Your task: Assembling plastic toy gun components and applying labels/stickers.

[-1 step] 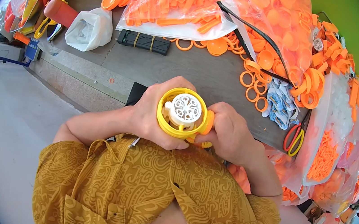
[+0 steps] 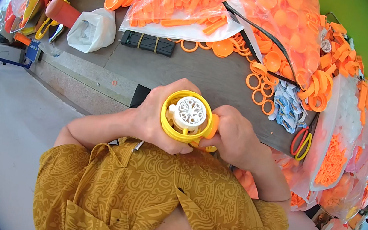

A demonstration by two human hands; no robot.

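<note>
My left hand [image 2: 154, 119] is wrapped round a yellow toy housing [image 2: 163, 122], a short tube whose round open end faces up. Inside sits a white slotted wheel [image 2: 192, 111], with a small white piece at its left. An orange plastic part [image 2: 213, 124] juts from the right side of the housing. My right hand [image 2: 239, 138] closes on that orange part with thumb and bent fingers. Both hands are close to my chest, over the near edge of the table. The lower part of the housing is hidden by my fingers.
On the grey table [image 2: 153, 69] lie a banded black block [image 2: 147, 43], orange rings [image 2: 257, 96], printed sachets [image 2: 287, 107] and scissors [image 2: 302, 143]. Behind are a clear bag of orange parts [image 2: 180, 3] and a white bag [image 2: 92, 30]. More filled bags [image 2: 331, 158] crowd the right.
</note>
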